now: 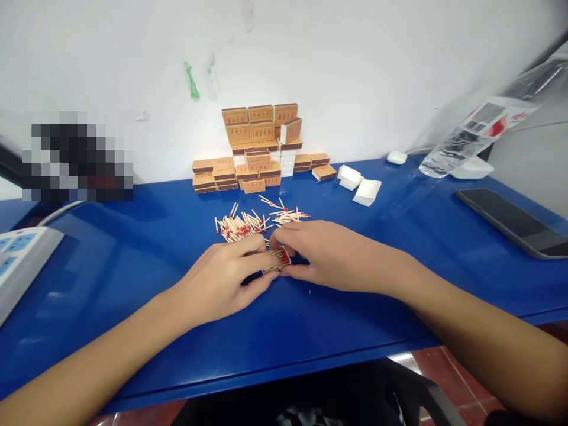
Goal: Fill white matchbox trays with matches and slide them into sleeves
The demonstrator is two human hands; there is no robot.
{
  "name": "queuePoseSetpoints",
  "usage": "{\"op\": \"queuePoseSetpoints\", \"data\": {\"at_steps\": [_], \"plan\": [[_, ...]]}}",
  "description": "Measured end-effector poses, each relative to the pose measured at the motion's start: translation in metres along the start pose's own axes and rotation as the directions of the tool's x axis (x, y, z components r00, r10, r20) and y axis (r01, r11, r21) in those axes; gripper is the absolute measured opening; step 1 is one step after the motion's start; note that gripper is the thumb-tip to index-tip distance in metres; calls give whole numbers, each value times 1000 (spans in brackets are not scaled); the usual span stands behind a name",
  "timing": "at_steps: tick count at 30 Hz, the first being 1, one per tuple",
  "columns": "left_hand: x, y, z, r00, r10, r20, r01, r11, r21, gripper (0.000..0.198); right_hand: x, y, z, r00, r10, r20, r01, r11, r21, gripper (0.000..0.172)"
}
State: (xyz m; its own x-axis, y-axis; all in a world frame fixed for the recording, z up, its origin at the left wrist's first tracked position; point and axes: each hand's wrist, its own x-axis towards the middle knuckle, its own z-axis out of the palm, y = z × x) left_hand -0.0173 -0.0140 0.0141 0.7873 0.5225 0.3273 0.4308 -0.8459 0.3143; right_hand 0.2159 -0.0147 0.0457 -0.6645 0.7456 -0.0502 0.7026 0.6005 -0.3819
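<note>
Both hands meet at a small matchbox tray (281,255) filled with red-tipped matches, low over the blue table. My right hand (335,254) grips the tray's right end between thumb and fingers. From the other side, my left hand (231,272) is closed around the left end, its fingers lying over the matches and hiding part of the tray. Just beyond my fingers lies a loose pile of matches (242,225), with a smaller scatter of matches (288,216) to its right.
Stacked matchboxes (261,133) stand against the wall. White trays (367,192) lie to their right. Farther right are a leaning plastic bottle (470,139), a white case (396,157) and a phone (515,222). A white panel device (26,260) sits on the left.
</note>
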Motion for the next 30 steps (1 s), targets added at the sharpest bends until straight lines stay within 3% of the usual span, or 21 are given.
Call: {"op": "queuePoseSetpoints", "data": {"at_steps": [15, 22, 30], "plan": [[-1, 0, 1, 1000, -7, 0, 7, 1000, 23, 23, 0, 2, 0, 1000, -16, -5, 16, 1000, 7, 10], [0, -1, 1, 999, 12, -31, -8, 991, 135, 22, 0, 1, 0, 1000, -8, -6, 8, 1000, 2, 8], [-1, 2, -1, 999, -5, 39, -2, 984, 179, 28, -1, 0, -1, 1000, -3, -2, 3, 1000, 1, 10]]}}
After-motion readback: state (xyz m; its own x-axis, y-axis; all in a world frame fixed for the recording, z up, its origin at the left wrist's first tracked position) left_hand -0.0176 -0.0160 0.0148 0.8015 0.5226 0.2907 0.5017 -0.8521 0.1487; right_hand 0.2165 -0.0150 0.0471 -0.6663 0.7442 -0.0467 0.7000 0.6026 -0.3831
